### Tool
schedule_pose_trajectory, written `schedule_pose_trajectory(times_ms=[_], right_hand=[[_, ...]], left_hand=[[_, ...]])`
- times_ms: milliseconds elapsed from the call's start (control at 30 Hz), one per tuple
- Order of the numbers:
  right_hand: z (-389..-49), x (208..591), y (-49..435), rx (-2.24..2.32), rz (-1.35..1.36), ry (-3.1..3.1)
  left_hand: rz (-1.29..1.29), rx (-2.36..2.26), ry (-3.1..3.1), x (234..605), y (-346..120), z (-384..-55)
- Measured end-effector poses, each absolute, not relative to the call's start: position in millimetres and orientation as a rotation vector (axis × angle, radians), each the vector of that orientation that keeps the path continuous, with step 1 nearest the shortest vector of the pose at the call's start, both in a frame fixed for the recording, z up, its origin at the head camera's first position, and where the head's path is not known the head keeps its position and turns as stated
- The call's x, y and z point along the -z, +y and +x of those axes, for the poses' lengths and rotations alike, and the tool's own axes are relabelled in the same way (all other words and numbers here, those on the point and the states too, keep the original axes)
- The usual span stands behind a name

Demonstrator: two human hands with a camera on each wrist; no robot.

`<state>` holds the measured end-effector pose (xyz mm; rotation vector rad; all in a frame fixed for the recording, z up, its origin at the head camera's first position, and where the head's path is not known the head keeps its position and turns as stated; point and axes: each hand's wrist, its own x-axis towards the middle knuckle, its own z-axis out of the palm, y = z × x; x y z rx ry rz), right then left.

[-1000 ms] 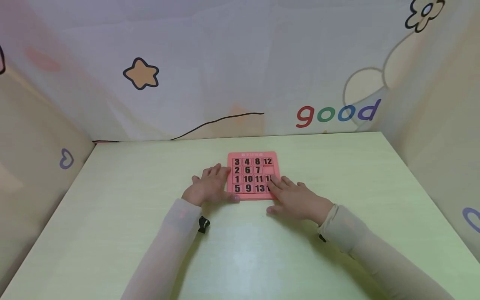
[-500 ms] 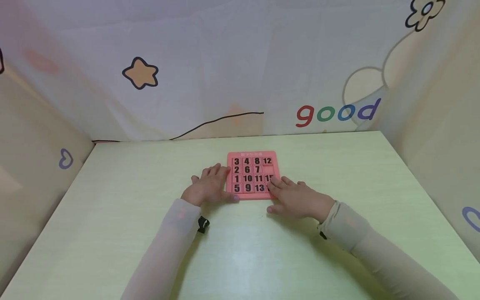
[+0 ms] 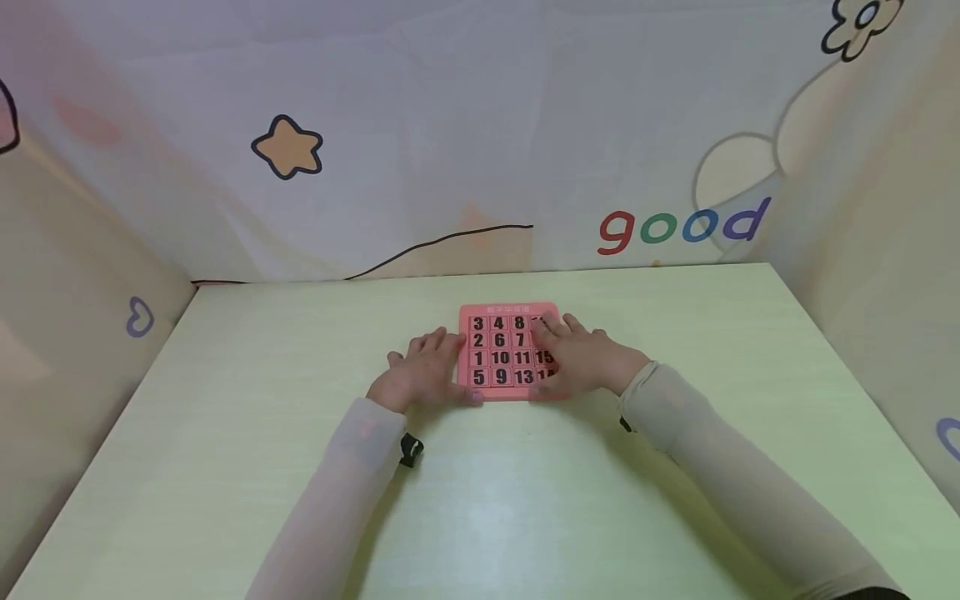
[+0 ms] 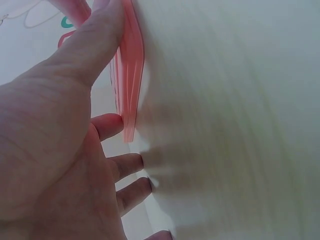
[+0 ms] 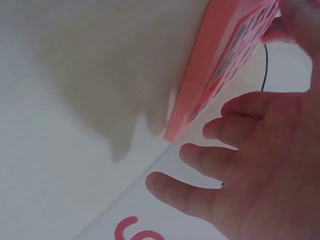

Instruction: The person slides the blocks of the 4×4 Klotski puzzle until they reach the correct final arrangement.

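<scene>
A pink sliding number puzzle (image 3: 501,349) lies flat on the table, its black-numbered tiles facing up. My left hand (image 3: 420,375) holds its near left corner, thumb along the front edge and index finger against the left side. In the left wrist view these two fingers meet the pink frame (image 4: 131,70), the others spread beside it. My right hand (image 3: 588,358) reaches over the right column with fingers extended, the index fingertip at the top right tile. It hides part of that column. In the right wrist view its fingers stand spread near the puzzle's edge (image 5: 200,60).
The pale table (image 3: 480,500) spreads around the puzzle. A printed cloth backdrop (image 3: 450,125) with a star, a flower and the word "good" stands behind it, and cloth walls (image 3: 90,375) rise at both sides.
My right hand has moved up the puzzle's right column, from the lower tiles to the top right one, uncovering the 14 and 15 tiles in part. My left hand keeps its place.
</scene>
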<state>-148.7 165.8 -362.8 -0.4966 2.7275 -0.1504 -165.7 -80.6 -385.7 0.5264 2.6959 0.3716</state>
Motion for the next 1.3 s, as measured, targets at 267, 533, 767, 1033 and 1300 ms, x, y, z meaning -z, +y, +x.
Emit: schedule_pose_trajectory(times_ms=[267, 533, 767, 1033, 1300], right_hand=[[-169.3, 365.3, 172.5, 0.221, -0.385, 2.641], [-167.9, 369.8, 176.7, 0.271, -0.380, 2.598], [-145.4, 366.7, 172.9, 0.214, -0.413, 2.624], [-130.8, 358.7, 170.7, 0.163, -0.450, 2.655], [-147.4, 360.2, 162.8, 0.229, -0.540, 2.682]], left_hand=[[0.524, -0.372, 2.697, 385.3, -80.3, -165.0], [0.523, -0.360, 2.698, 384.2, -80.0, -163.8], [0.526, -0.354, 2.693, 384.3, -79.7, -164.3], [0.531, -0.328, 2.710, 382.6, -80.0, -168.3], [0.513, -0.356, 2.691, 384.6, -79.7, -166.1]])
